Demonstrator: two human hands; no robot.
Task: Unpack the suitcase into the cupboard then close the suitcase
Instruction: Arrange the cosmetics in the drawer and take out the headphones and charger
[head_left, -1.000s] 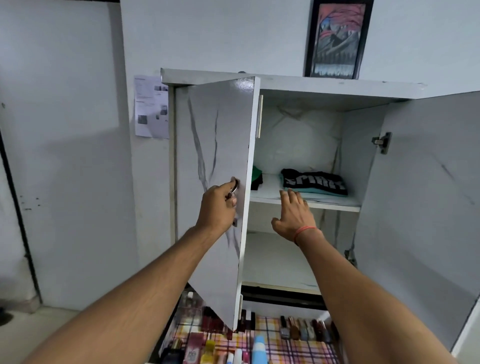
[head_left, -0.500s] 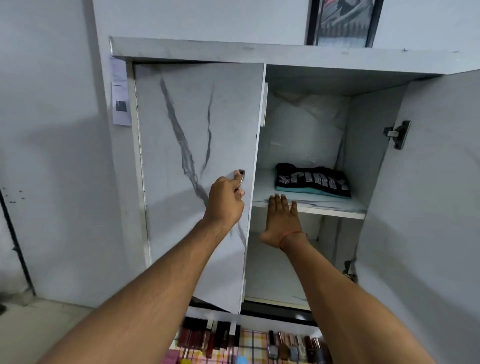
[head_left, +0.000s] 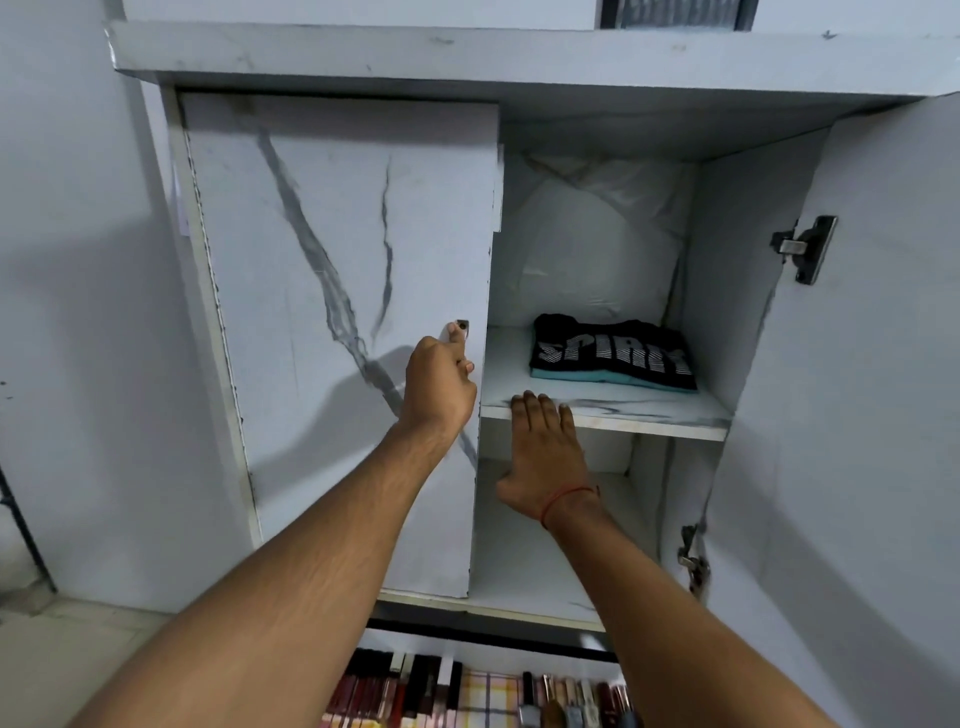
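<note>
Closing: the step in hand, judged from the grip on the left door; best done with a slow, even swing until the free edge meets the frame, fingers slipped off the handle last.
Cupboard: white marble-patterned wall cupboard (head_left: 519, 57), reaching from the top edge of the view down to a bottom board above a row of small bottles; suitcase nowhere in view, so its closing judged still to come.
Right door: white marble-patterned panel (head_left: 883, 389), swung wide open at the cupboard's right edge, two metal hinges showing; likely next to shut, needing a reach well out to the right.
Left door: white panel with grey veins (head_left: 337, 312), nearly flush with the frame, free edge at the cupboard's middle.
Shelf: white marble-patterned middle board (head_left: 649, 410), front edge bare beside the fingers; worth keeping fingers off that edge before any door swings in.
Folded clothes: black T-shirt with white striped lettering over a teal garment (head_left: 613, 353), lying toward the back right corner of the shelf, well behind the front edge, so no snagging expected.
Right hand: flat and released (head_left: 545, 457), fingers straight, tips at the shelf's front edge near its left end, holding nothing; red thread round the wrist.
Left hand: clenched round the small dark metal handle (head_left: 461, 327) near the left door's free edge, hand (head_left: 439, 384) steering the panel.
</note>
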